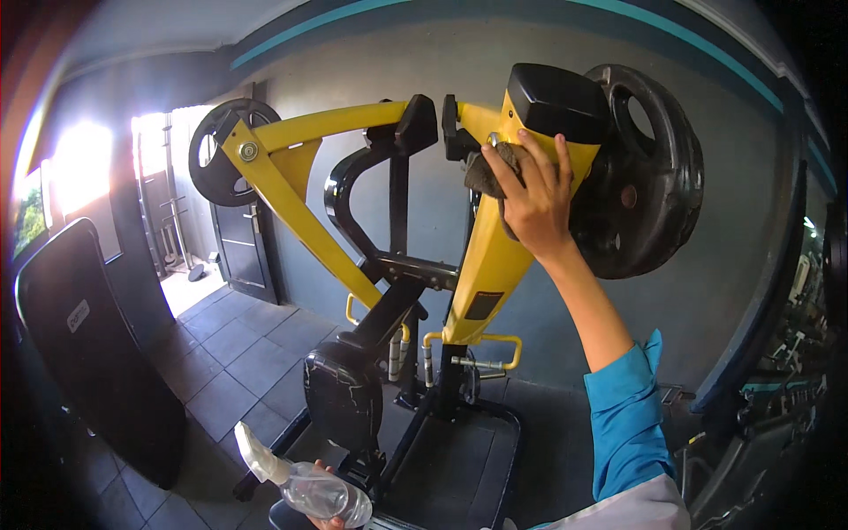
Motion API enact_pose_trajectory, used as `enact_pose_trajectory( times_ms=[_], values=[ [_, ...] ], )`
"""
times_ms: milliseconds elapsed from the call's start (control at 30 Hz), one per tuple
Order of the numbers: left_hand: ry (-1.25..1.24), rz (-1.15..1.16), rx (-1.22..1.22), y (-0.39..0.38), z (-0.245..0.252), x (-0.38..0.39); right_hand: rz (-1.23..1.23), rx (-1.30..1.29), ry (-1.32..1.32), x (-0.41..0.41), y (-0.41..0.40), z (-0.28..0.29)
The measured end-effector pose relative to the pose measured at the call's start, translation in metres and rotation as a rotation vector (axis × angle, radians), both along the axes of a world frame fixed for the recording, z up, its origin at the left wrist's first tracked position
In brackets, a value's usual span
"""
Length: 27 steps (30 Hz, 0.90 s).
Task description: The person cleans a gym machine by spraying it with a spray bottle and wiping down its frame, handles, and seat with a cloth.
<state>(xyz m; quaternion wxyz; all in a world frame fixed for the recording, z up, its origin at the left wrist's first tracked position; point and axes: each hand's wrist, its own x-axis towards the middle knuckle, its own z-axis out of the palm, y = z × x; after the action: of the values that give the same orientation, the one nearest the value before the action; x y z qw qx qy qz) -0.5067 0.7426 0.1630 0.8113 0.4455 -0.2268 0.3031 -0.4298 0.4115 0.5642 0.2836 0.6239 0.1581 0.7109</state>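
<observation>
My right hand (540, 199) presses a dark grey cloth (487, 172) against the upper end of the yellow right arm (497, 265) of a plate-loaded exercise machine. Its fingers lie spread below a black end cover (556, 103). A large black weight plate (636, 172) is mounted just right of this hand. Low in the view, my left hand (328, 520) is wrapped around a clear plastic spray bottle (324, 493) with a white trigger head, near the machine's cracked black pad (341, 397). Most of that hand is hidden behind the bottle.
The machine's left yellow arm (311, 228) bears another weight plate (232, 152). A tall black padded board (93, 351) stands at the left. Behind are a dark door (245, 248) and a grey wall (596, 318). The machine's black base frame (510, 457) spans the tiled floor.
</observation>
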Motion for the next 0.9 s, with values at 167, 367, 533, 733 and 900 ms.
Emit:
enact_pose_trajectory(
  times_ms=[167, 367, 533, 733, 900],
  values=[
    [0.208, -0.045, -0.215, 0.004, -0.021, 0.019, -0.300, 0.063, -0.005, 0.008, 0.039, 0.054],
    [0.032, -0.031, -0.032, 0.008, -0.006, 0.006, -0.480, 0.073, 0.142, 0.012, 0.047, 0.058],
    [0.233, -0.009, -0.056, 0.026, -0.020, 0.016, -0.098, -0.202, -0.057, 0.023, -0.030, -0.022],
    [0.305, 0.075, -0.074, 0.040, -0.029, 0.023, -0.231, -0.207, 0.078, 0.036, -0.014, -0.035],
    [0.337, 0.035, -0.072, 0.022, -0.039, 0.040, -0.309, -0.222, 0.292, 0.089, -0.054, -0.128]
  ],
)
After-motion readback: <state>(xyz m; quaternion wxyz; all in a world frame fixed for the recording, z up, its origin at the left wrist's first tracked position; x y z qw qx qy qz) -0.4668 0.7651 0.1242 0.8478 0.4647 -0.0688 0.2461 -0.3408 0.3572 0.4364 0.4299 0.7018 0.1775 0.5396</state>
